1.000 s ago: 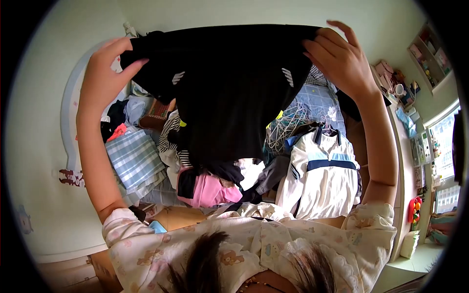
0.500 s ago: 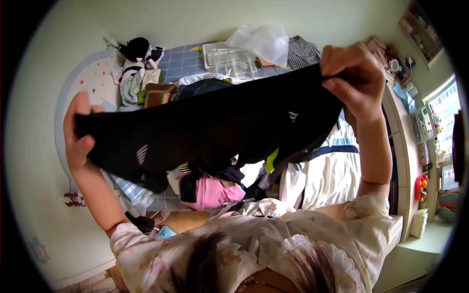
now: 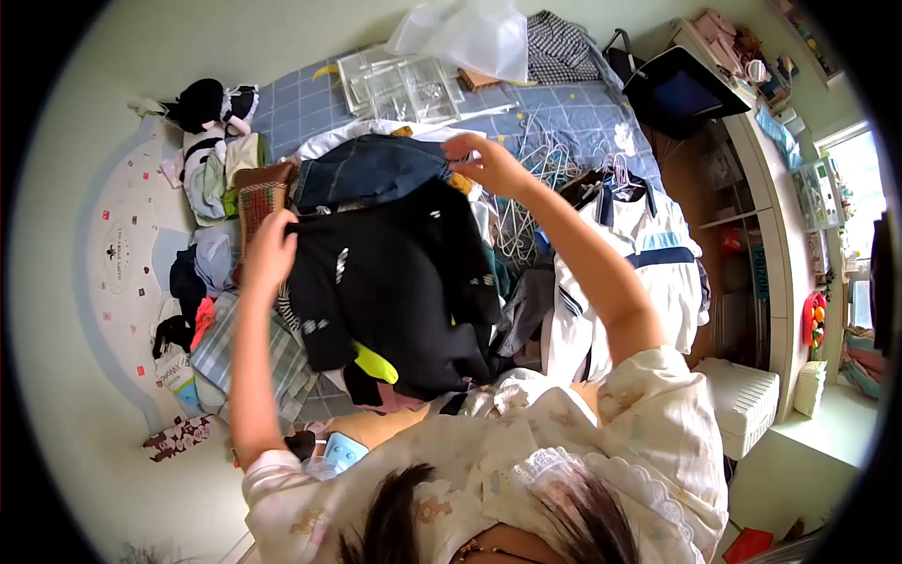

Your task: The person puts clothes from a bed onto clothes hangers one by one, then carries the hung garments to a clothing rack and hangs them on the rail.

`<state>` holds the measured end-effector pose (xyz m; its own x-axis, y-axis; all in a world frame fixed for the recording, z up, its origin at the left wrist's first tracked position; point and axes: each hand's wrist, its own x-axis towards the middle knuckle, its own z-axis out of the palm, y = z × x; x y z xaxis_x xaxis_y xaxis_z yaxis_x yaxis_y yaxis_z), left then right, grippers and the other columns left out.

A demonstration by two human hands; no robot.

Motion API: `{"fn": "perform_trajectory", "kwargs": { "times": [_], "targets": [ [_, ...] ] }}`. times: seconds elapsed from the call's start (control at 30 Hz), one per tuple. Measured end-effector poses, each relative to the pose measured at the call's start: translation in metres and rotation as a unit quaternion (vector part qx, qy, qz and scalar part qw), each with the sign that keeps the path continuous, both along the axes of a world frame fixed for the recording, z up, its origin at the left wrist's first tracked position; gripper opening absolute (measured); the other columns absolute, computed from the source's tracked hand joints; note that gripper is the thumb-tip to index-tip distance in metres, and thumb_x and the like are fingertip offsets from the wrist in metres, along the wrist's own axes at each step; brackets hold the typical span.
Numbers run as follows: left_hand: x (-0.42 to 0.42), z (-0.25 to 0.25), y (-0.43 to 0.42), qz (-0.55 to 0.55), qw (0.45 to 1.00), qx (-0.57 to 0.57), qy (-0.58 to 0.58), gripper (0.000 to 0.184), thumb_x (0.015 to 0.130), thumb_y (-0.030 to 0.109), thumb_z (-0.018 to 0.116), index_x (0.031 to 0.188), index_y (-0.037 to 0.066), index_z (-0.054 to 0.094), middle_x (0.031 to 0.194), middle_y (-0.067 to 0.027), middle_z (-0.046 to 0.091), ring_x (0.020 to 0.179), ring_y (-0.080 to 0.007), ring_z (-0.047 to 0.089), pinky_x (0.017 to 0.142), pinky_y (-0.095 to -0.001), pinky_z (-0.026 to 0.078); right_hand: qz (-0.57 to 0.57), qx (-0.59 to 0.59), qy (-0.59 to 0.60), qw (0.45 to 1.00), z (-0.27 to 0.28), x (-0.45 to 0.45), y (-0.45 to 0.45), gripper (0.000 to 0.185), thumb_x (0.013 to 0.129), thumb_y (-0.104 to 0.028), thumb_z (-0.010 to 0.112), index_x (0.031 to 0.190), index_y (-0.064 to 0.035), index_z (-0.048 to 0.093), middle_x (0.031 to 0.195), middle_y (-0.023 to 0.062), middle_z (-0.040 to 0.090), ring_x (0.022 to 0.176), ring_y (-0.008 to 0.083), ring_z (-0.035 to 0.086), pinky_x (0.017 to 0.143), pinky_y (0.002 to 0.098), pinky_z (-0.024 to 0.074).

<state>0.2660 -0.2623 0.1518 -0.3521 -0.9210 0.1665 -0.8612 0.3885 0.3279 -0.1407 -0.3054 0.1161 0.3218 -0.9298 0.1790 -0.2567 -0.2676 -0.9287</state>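
Observation:
A black garment (image 3: 390, 273) with small white striped marks lies spread over the clothes pile, one neon yellow patch (image 3: 376, 363) showing at its lower edge. Its upper left corner is pinched in my left hand (image 3: 271, 249), whose fingers are closed. My right hand (image 3: 490, 167) is just above the garment's upper right corner, fingers apart and holding nothing that I can see. Dark blue jeans (image 3: 371, 169) lie directly behind the garment. Beside my left hand is a brown woven bag (image 3: 263, 193). Pink cloth (image 3: 399, 404) shows beneath the garment's near edge.
Wire hangers (image 3: 526, 211) lie tangled right of the pile, next to white clothes (image 3: 625, 240) on hangers. Clear plastic trays (image 3: 399, 86) and a translucent bag (image 3: 470, 38) sit at the back. A plush toy (image 3: 202, 108) and folded clothes are at left. A monitor (image 3: 691, 94) stands back right.
The black garment, held stretched up between both hands before, has come down onto the pile. My right hand has moved left and opened off its corner; my left hand has moved inward, still gripping.

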Motion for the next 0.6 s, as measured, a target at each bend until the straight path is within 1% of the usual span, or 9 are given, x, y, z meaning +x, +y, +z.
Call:
{"fn": "perform_trajectory", "kwargs": {
  "times": [0.07,0.1,0.13,0.17,0.23,0.33,0.47,0.53,0.6],
  "targets": [
    [-0.040,-0.060,0.004,0.115,0.970,0.005,-0.216,0.054,0.081,0.013,0.064,0.131,0.017,0.045,0.126,-0.0138,0.050,0.112,-0.0361,0.051,0.090,-0.0470,0.043,-0.091,0.014,0.059,0.994,-0.101,-0.017,-0.012,0.036,0.081,-0.011,0.067,0.115,-0.0022,0.058,0.107,0.0126,0.064,0.099,0.0235,0.061,0.084,0.0346,0.0490],
    [-0.048,-0.098,0.012,0.118,0.966,0.033,-0.229,0.064,0.082,0.022,0.064,0.139,0.021,0.034,0.133,-0.0153,0.043,0.118,-0.0380,0.046,0.094,-0.0509,0.039,-0.140,0.037,0.093,0.985,-0.162,-0.028,-0.005,0.031,0.081,-0.015,0.064,0.108,-0.0017,0.061,0.100,0.0170,0.065,0.092,0.0290,0.063,0.081,0.0371,0.0490],
    [-0.054,-0.138,0.020,0.123,0.961,0.057,-0.241,0.075,0.083,0.030,0.064,0.147,0.025,0.024,0.140,-0.0168,0.036,0.123,-0.0398,0.041,0.097,-0.0548,0.036,-0.131,0.093,0.157,0.975,-0.213,-0.038,0.009,0.028,0.080,-0.016,0.064,0.103,-0.0005,0.062,0.093,0.0157,0.065,0.087,0.0280,0.063,0.077,0.0371,0.0492],
    [-0.061,-0.177,0.026,0.133,0.970,0.080,-0.186,0.078,0.084,0.038,0.061,0.148,0.025,0.018,0.145,-0.0181,0.029,0.129,-0.0395,0.034,0.100,-0.0579,0.031,-0.114,0.145,0.223,0.957,-0.263,-0.048,0.024,0.026,0.079,-0.017,0.064,0.099,0.0006,0.062,0.086,0.0145,0.065,0.081,0.0270,0.063,0.072,0.0372,0.0493],
    [-0.089,-0.230,0.043,0.172,0.958,0.181,-0.139,0.080,0.087,0.050,0.054,0.150,0.025,0.011,0.152,-0.0197,0.015,0.138,-0.0388,0.020,0.104,-0.0623,0.023,-0.171,0.233,0.211,0.934,-0.322,-0.061,0.069,0.027,0.076,-0.016,0.065,0.098,-0.0008,0.065,0.087,0.0165,0.066,0.084,0.0282,0.064,0.074,0.0365,0.0496],
    [-0.114,-0.270,0.064,0.218,0.921,0.293,-0.135,0.077,0.089,0.056,0.046,0.150,0.024,0.011,0.155,-0.0189,0.000,0.143,-0.0373,0.004,0.106,-0.0657,0.014,-0.271,0.326,0.209,0.881,-0.351,-0.070,0.102,0.030,0.076,-0.016,0.066,0.101,-0.0008,0.065,0.088,0.0179,0.066,0.086,0.0299,0.065,0.075,0.0358,0.0496],
    [-0.121,-0.294,0.060,0.238,0.920,0.269,-0.158,0.076,0.090,0.053,0.047,0.150,0.022,0.013,0.154,-0.0208,0.001,0.142,-0.0388,0.005,0.104,-0.0672,0.015,-0.313,0.345,0.247,0.850,-0.371,-0.084,0.080,0.033,0.075,-0.016,0.067,0.102,0.0021,0.063,0.087,0.0173,0.066,0.084,0.0316,0.064,0.075,0.0356,0.0497],
    [-0.120,-0.301,0.058,0.235,0.923,0.269,-0.147,0.075,0.090,0.051,0.047,0.150,0.021,0.014,0.153,-0.0222,0.003,0.142,-0.0403,0.005,0.104,-0.0678,0.015,-0.406,0.213,0.285,0.842,-0.415,-0.091,0.074,0.042,0.075,-0.019,0.068,0.109,0.0037,0.057,0.084,0.0192,0.062,0.080,0.0334,0.062,0.074,0.0368,0.0489],
    [-0.117,-0.304,0.060,0.232,0.921,0.278,-0.143,0.075,0.090,0.051,0.048,0.150,0.020,0.015,0.153,-0.0222,0.002,0.141,-0.0407,0.004,0.104,-0.0678,0.014,-0.445,0.274,0.283,0.805,-0.445,-0.098,0.056,0.047,0.075,-0.022,0.070,0.112,0.0029,0.056,0.086,0.0190,0.063,0.082,0.0342,0.062,0.075,0.0371,0.0487]
  ]
}}
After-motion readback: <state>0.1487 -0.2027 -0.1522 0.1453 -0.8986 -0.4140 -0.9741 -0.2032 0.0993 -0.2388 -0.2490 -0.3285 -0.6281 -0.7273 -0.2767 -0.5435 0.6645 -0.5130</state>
